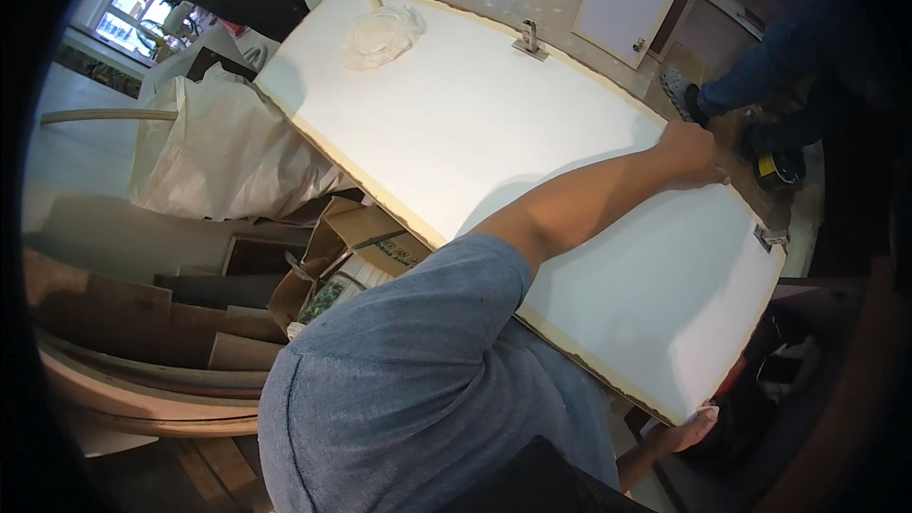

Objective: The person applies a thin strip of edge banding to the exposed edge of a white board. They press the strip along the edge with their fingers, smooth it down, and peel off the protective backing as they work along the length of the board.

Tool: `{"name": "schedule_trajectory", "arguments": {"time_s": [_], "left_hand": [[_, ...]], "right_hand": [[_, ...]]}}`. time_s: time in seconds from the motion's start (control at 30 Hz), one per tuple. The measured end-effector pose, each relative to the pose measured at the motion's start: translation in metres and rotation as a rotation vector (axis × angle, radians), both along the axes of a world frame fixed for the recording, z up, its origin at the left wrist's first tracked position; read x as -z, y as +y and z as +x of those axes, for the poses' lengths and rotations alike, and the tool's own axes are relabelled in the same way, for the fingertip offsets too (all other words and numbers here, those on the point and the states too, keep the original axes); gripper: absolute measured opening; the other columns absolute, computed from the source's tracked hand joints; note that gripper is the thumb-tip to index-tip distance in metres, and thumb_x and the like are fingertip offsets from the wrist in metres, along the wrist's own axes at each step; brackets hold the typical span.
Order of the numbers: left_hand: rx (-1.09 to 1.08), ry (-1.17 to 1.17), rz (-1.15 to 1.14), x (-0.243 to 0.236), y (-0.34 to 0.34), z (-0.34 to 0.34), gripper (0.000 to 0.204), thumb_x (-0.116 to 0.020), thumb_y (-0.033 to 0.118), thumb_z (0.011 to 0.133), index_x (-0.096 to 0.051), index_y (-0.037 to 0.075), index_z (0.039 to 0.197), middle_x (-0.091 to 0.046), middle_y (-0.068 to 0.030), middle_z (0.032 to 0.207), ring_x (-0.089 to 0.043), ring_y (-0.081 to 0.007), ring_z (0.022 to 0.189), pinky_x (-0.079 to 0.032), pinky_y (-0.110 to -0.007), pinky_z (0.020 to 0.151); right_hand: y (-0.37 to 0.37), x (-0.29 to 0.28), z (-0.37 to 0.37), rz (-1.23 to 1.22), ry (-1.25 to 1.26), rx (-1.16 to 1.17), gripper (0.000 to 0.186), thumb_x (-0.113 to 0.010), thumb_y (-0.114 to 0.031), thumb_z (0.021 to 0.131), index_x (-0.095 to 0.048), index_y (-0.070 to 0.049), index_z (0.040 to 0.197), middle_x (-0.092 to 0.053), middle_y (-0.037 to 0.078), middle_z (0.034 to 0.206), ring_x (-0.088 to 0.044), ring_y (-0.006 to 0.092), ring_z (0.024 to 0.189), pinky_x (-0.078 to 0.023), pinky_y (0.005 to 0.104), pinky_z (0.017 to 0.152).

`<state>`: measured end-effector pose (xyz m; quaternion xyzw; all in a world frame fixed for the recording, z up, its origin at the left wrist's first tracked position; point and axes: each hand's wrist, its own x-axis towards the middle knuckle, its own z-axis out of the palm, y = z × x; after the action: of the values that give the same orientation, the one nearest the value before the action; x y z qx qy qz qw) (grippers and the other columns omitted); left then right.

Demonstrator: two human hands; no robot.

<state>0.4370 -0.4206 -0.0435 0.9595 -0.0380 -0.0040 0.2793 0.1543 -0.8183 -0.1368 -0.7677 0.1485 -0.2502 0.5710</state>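
Observation:
A large white cabinet door with pale taped-looking borders and metal hinges lies tilted across the middle. My left arm, in a blue-grey sleeve, reaches over it. My left hand is closed round its far right edge, the fingertips partly hidden. At the near right corner, my right hand grips the door from below; something small and whitish shows at its fingers. Another hinge sits on the right end. A crumpled white cloth or plastic wad rests on the door's far left part.
Other white doors lean at the back. A person in blue trousers stands at right beside a black tub with a yellow label. To the left are a whitish bag, a cardboard box and wood boards.

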Motion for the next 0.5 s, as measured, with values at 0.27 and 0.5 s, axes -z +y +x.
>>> {"name": "schedule_trajectory", "arguments": {"time_s": [0.27, 0.5], "left_hand": [[-0.068, -0.063, -0.108, 0.0, 0.011, 0.001, 0.052, -0.077, 0.054, 0.09, -0.084, 0.003, 0.098, -0.079, -0.0208, 0.095, -0.077, -0.0391, 0.098, -0.059, -0.047, 0.091], [-0.115, -0.388, -0.613, 0.012, 0.006, 0.034, 0.024, -0.067, 0.001, 0.091, -0.084, 0.002, 0.108, -0.082, -0.0191, 0.1, -0.078, -0.0299, 0.094, -0.059, -0.043, 0.089]], "right_hand": [[0.017, -0.025, 0.011, 0.018, -0.027, -0.049, 0.035, -0.048, -0.03, 0.115, -0.056, 0.0, 0.098, -0.054, 0.006, 0.094, -0.055, 0.0198, 0.092, -0.048, 0.0361, 0.087], [0.005, -0.042, -0.011, -0.498, -0.072, -0.132, 0.027, -0.053, -0.015, 0.105, -0.068, 0.007, 0.108, -0.065, 0.021, 0.119, -0.062, 0.033, 0.115, -0.047, 0.0429, 0.105]]}}
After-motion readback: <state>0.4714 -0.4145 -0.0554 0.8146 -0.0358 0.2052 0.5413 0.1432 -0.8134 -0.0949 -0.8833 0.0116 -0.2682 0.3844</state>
